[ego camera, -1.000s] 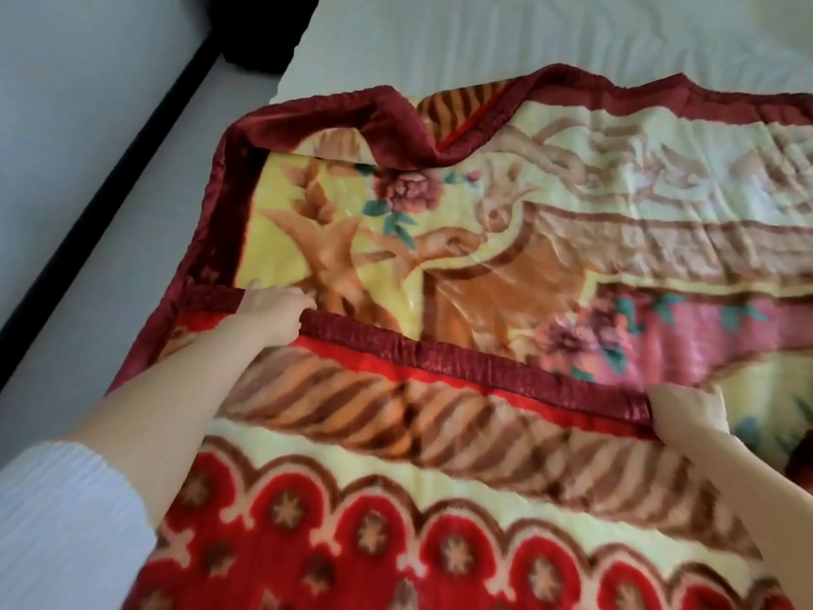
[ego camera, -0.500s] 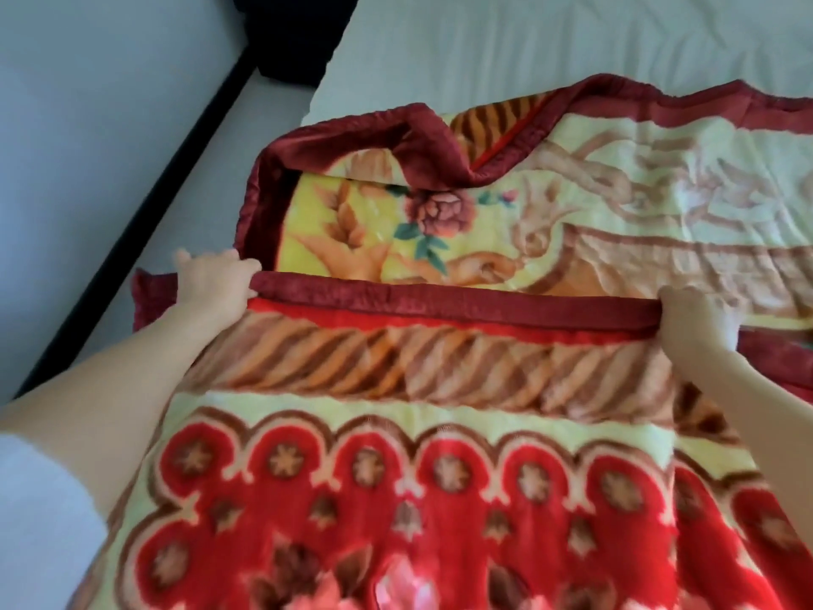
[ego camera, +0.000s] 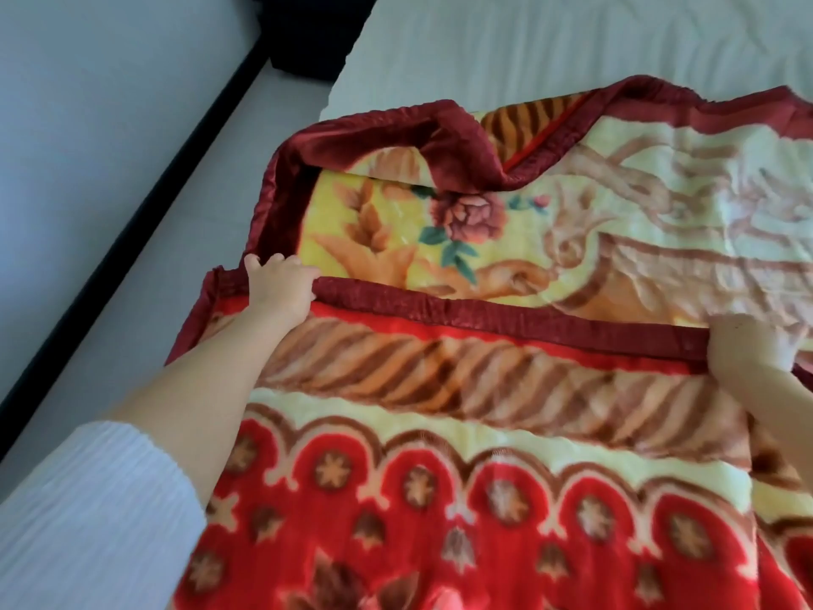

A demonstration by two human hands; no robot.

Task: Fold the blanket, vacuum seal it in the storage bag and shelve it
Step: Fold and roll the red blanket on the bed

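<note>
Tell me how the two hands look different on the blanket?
The left hand is far out near the blanket's side, fully in view; the right hand sits nearer and by the picture's edge. The left arm wears a white sleeve; the right arm shows no sleeve. Both grip the same dark red hem.

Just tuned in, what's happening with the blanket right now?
A person is folding the blanket on a bed. Both hands grip its dark red hem: the left hand near the blanket's left side, the right hand further right. The near part is doubled over the far part, and the hem lies across the flowered middle. The far left corner is bunched and turned over. No storage bag is in view.
</note>
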